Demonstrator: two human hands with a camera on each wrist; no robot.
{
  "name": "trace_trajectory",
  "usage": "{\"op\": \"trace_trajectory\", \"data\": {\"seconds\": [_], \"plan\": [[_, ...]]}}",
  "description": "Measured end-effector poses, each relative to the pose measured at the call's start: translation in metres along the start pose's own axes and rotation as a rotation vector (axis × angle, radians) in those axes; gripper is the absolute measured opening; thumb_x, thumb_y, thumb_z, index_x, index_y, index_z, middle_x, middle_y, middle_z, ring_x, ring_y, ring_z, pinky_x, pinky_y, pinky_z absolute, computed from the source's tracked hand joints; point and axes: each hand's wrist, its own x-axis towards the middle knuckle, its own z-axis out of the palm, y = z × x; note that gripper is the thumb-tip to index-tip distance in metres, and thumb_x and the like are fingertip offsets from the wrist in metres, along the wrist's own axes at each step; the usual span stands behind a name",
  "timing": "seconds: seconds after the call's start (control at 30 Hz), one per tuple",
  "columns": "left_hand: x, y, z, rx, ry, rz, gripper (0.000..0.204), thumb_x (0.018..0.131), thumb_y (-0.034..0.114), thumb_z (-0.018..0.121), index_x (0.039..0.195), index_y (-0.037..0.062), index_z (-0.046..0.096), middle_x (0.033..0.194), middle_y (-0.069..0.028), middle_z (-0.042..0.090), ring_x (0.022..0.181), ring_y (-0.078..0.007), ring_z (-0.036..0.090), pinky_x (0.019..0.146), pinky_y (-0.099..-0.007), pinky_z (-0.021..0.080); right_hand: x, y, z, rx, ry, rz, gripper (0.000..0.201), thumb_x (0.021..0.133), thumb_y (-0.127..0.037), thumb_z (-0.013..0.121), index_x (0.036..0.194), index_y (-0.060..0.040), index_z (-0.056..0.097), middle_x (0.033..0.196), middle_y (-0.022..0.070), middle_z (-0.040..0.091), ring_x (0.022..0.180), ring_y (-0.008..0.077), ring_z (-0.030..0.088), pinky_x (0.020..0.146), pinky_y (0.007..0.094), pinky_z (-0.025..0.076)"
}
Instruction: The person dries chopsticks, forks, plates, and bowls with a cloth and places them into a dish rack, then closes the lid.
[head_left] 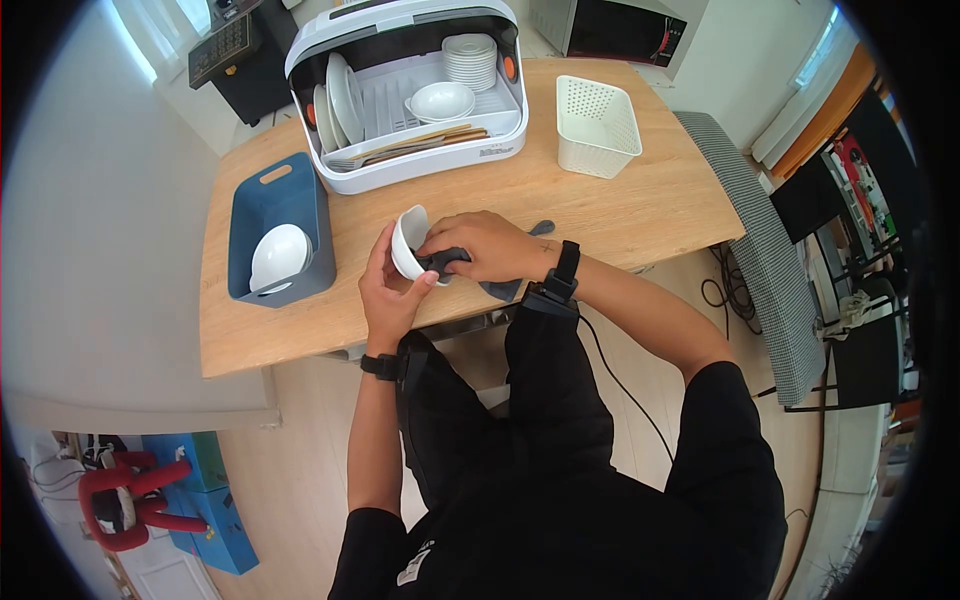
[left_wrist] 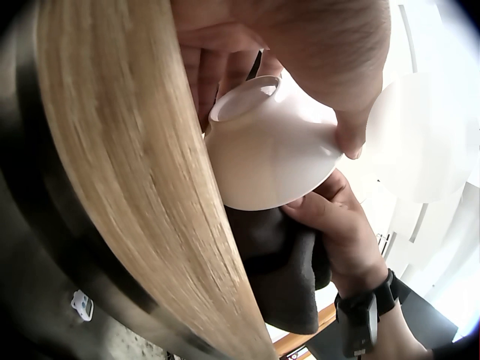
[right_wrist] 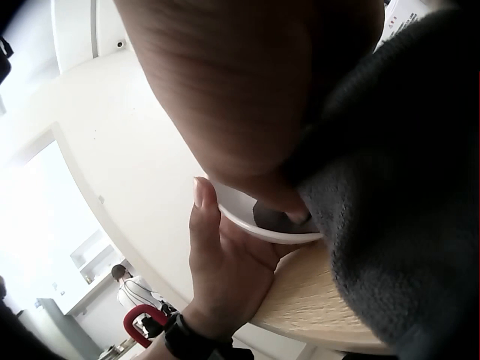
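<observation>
Over the table's front edge, my left hand (head_left: 388, 295) holds a white bowl (left_wrist: 270, 161) tilted on its side. Its thumb lies at the rim, with the other fingers around the outside. My right hand (head_left: 490, 245) grips a dark grey cloth (left_wrist: 281, 274), part of which is bunched inside the bowl. More of the cloth hangs below the right hand, large and close in the right wrist view. The right thumb shows at the bowl's rim in the left wrist view.
A blue bin (head_left: 322, 262) with white bowls (head_left: 280, 255) stands at the left. Behind is a white dish rack (head_left: 420, 168) holding plates, bowls and chopsticks. A white perforated basket (head_left: 597, 135) stands at the right of the wooden table (head_left: 660, 215).
</observation>
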Motion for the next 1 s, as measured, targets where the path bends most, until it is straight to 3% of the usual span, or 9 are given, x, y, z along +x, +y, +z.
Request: {"op": "trace_trajectory", "data": {"seconds": [0.17,0.23,0.4,0.57,0.63,0.83,1.0], "plan": [[-0.002,0.001,-0.001,-0.048,-0.065,-0.007,0.083,0.077,0.014,0.085,0.145,-0.0074,0.043,0.135,-0.0176,0.058,0.122,-0.0235,0.059,0.105,-0.0362,0.046,0.001,-0.007,-0.001,-0.163,0.102,0.066,0.039,0.077,-0.007,0.075,0.116,-0.0118,0.071,0.113,0.0075,0.067,0.103,0.0287,0.064,0.085,0.0405,0.053],[-0.001,0.001,-0.003,-0.039,-0.044,0.008,0.081,0.081,0.025,0.083,0.144,-0.0084,0.044,0.134,-0.0172,0.059,0.121,-0.0235,0.059,0.104,-0.0358,0.046,0.002,-0.012,-0.003,-0.172,0.168,0.045,0.040,0.077,-0.007,0.075,0.116,-0.0116,0.070,0.113,0.0074,0.067,0.102,0.0290,0.064,0.086,0.0397,0.053],[-0.003,-0.003,-0.007,-0.021,-0.057,0.004,0.080,0.084,0.035,0.079,0.142,-0.0083,0.046,0.131,-0.0165,0.060,0.119,-0.0224,0.060,0.103,-0.0351,0.046,0.004,-0.014,-0.005,-0.193,0.309,0.015,0.031,0.077,-0.006,0.074,0.108,-0.0090,0.068,0.109,0.0068,0.068,0.099,0.0292,0.064,0.086,0.0393,0.053],[-0.003,0.001,-0.005,-0.032,-0.062,-0.016,0.080,0.084,0.033,0.080,0.143,-0.0082,0.046,0.131,-0.0167,0.060,0.119,-0.0221,0.059,0.103,-0.0348,0.046,0.000,-0.007,0.004,-0.244,0.194,-0.027,0.027,0.076,-0.006,0.076,0.102,-0.0088,0.067,0.104,0.0061,0.069,0.097,0.0299,0.064,0.083,0.0404,0.052],[-0.003,0.002,-0.003,-0.046,-0.049,-0.020,0.079,0.083,0.026,0.082,0.145,-0.0074,0.045,0.134,-0.0172,0.059,0.121,-0.0227,0.059,0.105,-0.0353,0.046,-0.002,-0.007,0.007,-0.268,0.140,-0.011,0.027,0.076,-0.006,0.076,0.101,-0.0090,0.067,0.102,0.0063,0.069,0.096,0.0301,0.064,0.082,0.0405,0.052],[0.000,0.003,0.000,0.014,-0.017,-0.012,0.084,0.079,0.018,0.085,0.147,-0.0056,0.042,0.139,-0.0168,0.057,0.125,-0.0238,0.057,0.107,-0.0363,0.044,-0.004,-0.016,-0.006,0.056,0.067,0.120,0.027,0.072,-0.004,0.078,0.098,-0.0080,0.072,0.091,0.0105,0.071,0.087,0.0321,0.068,0.078,0.0405,0.053],[-0.001,0.004,0.000,0.001,-0.047,-0.036,0.089,0.078,0.021,0.086,0.149,-0.0046,0.040,0.137,-0.0162,0.058,0.123,-0.0221,0.058,0.106,-0.0355,0.045,-0.002,-0.021,-0.010,0.323,0.172,0.237,0.028,0.071,-0.005,0.081,0.098,-0.0075,0.074,0.091,0.0093,0.073,0.084,0.0270,0.070,0.075,0.0340,0.054]]}}
